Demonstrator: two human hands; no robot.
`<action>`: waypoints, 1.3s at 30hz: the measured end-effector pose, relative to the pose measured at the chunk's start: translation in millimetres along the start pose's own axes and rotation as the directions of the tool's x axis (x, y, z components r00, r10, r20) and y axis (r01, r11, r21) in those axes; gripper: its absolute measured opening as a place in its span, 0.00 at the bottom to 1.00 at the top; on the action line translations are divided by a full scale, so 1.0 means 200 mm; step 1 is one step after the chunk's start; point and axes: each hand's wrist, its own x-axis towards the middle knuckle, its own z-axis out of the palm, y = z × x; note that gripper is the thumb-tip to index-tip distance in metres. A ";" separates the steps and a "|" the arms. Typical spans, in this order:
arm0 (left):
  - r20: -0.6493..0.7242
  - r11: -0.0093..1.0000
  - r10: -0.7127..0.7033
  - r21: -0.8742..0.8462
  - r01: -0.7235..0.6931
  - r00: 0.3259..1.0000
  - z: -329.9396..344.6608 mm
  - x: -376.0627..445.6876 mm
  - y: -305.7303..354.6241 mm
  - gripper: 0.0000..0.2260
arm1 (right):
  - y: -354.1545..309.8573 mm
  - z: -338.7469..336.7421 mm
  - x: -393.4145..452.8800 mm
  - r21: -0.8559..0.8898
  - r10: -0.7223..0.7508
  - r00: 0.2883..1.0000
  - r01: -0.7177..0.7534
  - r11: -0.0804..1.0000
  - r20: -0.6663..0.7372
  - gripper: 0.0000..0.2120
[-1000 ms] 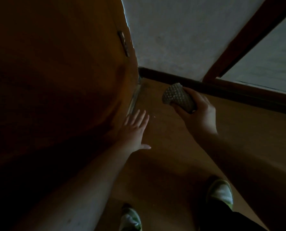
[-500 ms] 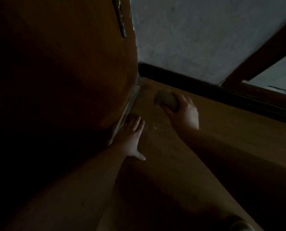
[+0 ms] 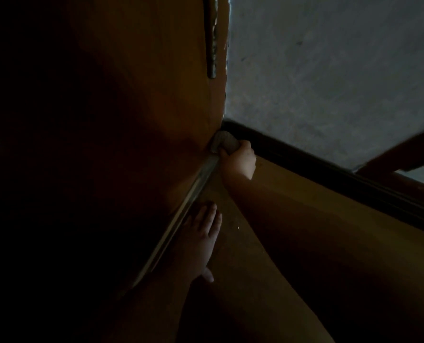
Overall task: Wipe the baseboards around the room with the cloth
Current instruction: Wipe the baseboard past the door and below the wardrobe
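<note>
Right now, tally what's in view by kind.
Hands: 2, left hand flat on the floor, right hand gripping the cloth
Cloth: 1
Door: 1
Baseboard: 1
Total: 5

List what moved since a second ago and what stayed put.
The right hand carried the cloth forward into the corner, against the door's foot beside the dark baseboard. It grips the cloth as before. The left hand stays flat on the floor by the door.
</note>
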 end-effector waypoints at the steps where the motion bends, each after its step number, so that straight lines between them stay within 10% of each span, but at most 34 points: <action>1: 0.005 1.000 -0.001 0.011 0.001 1.000 -0.01 0.00 0.00 0.64 | 0.01 0.01 0.01 -0.008 0.006 1.000 -0.006 1.000 -0.005 0.22; 23: 0.053 0.978 0.158 0.129 -0.164 0.986 -0.05 0.02 -0.07 0.68 | 0.57 -0.74 -0.10 -0.174 0.087 0.966 -0.132 0.976 -0.244 0.22; 30: 0.073 0.848 0.457 0.264 -0.459 0.886 -0.15 0.19 0.42 0.63 | 0.86 -1.11 -0.16 -0.207 0.067 0.939 -0.144 0.968 -0.338 0.22; 39: 0.173 0.801 0.467 0.333 -0.497 0.868 -0.12 0.21 0.86 0.64 | 1.12 -1.56 -0.24 -0.267 0.059 0.926 -0.168 0.949 -0.373 0.23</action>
